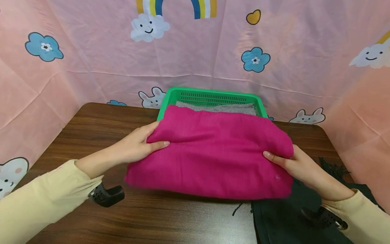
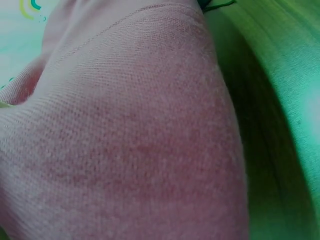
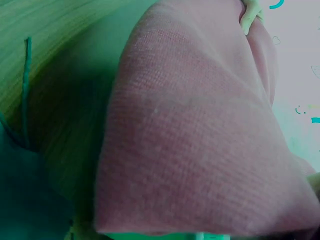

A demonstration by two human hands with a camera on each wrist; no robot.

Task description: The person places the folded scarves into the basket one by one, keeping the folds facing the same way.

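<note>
The folded cloth at the centre of the frame is a plain deep magenta, with a fine woven texture in the wrist views. Behind it, the basket is bright green with a slotted wall and holds a grey cloth. The table is dark brown woodgrain. At the lower right lies a black fringed cloth. Both sleeves are pale yellow. The backdrop is pink, printed with blue flowers, white clouds, rabbits and a rainbow
</note>
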